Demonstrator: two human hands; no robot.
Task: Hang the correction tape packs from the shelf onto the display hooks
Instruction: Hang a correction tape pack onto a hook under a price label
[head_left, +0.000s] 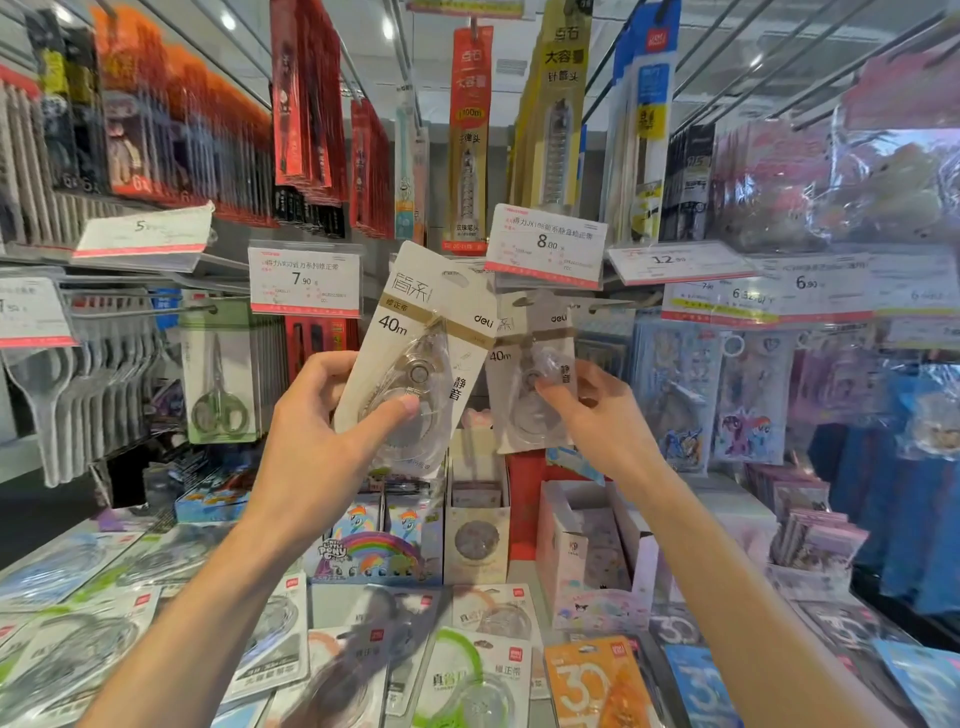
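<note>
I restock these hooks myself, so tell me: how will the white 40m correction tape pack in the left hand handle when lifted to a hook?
The white card-backed correction tape pack probably stays fairly stiff: it stands straight though the left hand grips only its lower end. It seems light, held by thumb and fingers alone. Its clear plastic blister may be slippery.

Both forearms are cut off by the bottom edge. The left hand (332, 415) covers the lower left corner of its pack (415, 353), the thumb lying over the clear blister. The right hand (582, 410) hides the lower right of the second pack (530, 374); whether that pack's hang hole sits on the hook (618, 304) above the hand cannot be told, the 8.00 tag (545, 244) overlapping that spot. Small print on the price tags is unreadable. Packs (467, 680) below the hands are motion-blurred. Plastic-wrapped goods (883, 197) right of the right hand are indistinct.
</note>
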